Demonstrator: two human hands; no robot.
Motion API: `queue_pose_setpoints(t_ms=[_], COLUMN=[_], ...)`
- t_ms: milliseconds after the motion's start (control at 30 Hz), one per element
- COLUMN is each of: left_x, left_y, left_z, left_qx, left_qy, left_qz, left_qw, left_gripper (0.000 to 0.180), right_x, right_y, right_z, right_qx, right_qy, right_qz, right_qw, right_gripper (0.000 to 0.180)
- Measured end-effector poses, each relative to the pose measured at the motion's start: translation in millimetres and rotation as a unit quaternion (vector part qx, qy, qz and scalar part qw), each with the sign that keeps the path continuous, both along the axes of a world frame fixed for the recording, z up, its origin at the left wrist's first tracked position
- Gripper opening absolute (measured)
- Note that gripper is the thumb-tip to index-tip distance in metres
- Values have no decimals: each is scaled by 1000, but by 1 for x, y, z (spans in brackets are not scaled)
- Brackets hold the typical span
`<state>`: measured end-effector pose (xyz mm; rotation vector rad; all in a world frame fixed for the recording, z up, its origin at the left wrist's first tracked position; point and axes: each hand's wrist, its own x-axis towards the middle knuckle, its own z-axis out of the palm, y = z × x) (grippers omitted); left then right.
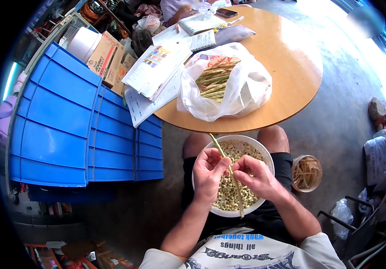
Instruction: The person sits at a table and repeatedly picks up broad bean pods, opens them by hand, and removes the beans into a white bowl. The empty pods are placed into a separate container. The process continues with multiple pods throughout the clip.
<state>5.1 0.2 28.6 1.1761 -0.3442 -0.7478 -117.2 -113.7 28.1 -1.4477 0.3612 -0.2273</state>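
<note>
While both hands work above the lap, a long green bean pod [227,172] runs between them: left hand [207,172] pinches its upper stretch between thumb and fingers, right hand [255,176] closes fingers on the middle, and the lower end hangs toward the near rim. White bowl [267,158], resting on the knees, part-filled with pale shelled beans [229,193]. Round wooden table [291,67], far: white plastic bag [247,87] open on a bundle of unshelled pods [214,80]; papers and booklets [155,67] at its left edge. Blue plastic crates [72,125], left. Small round tub of stringy scraps [306,173] on the floor, right of the bowl.
</note>
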Motion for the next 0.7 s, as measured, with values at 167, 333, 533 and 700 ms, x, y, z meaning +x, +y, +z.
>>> queue_pose_setpoints(t_ms=[167, 333, 533, 700], left_x=[-1, -2, -2, -2], left_y=[1, 2, 3, 6], left_z=[-5, -6, -4, -8], left_qx=[6, 30, 45, 48], left_qy=[-1, 25, 44, -32], left_qz=[3, -3, -10, -27], left_qw=[1000, 999, 998, 998], left_gripper=[23, 15, 17, 19], right_x=[2, 1, 1, 2], right_y=[2, 2, 2, 1], right_z=[-11, -16, -21, -19], right_qx=[29, 88, 78, 30], right_qy=[5, 13, 7, 14], right_qz=[25, 24, 28, -32], right_qw=[999, 996, 997, 999], right_gripper=[16, 15, 15, 14])
